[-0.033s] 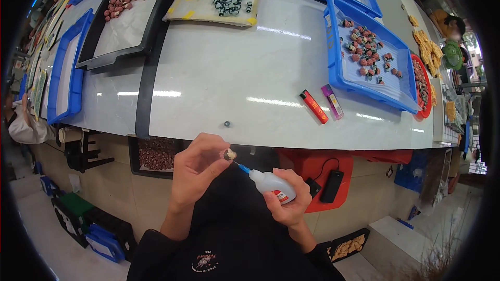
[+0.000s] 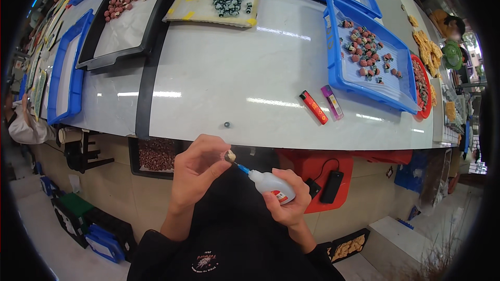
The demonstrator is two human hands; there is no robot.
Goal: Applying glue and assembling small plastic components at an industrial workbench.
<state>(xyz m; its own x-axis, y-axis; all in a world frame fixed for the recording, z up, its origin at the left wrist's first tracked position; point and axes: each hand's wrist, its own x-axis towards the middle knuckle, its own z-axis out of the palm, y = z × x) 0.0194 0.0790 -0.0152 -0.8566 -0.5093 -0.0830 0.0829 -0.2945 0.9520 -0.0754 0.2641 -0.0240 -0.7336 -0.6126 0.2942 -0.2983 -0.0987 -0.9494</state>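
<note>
Between the thumb and fingertips of my left hand (image 2: 197,169) is a small reddish, cream-topped piece (image 2: 229,156), just off the table's near edge. My right hand (image 2: 286,198) is wrapped round a white squeeze bottle (image 2: 270,184) with a blue tip (image 2: 242,168). The bottle tilts up to the left, and its thin nozzle reaches the underside of the piece; whether they touch I cannot tell. A small dark green piece (image 2: 227,124) lies alone on the white table (image 2: 219,83), just beyond my left hand.
A blue tray (image 2: 333,73) at the right holds red-and-green pieces, with a red lighter (image 2: 314,107) and a purple lighter (image 2: 332,102) before it. Farther back are a black tray (image 2: 109,62) of reddish pieces and a board (image 2: 208,20) of green ones. A red stool (image 2: 341,198) stands below.
The small piece has turned slightly in my left fingertips. My right hand and the bottle have hardly moved.
</note>
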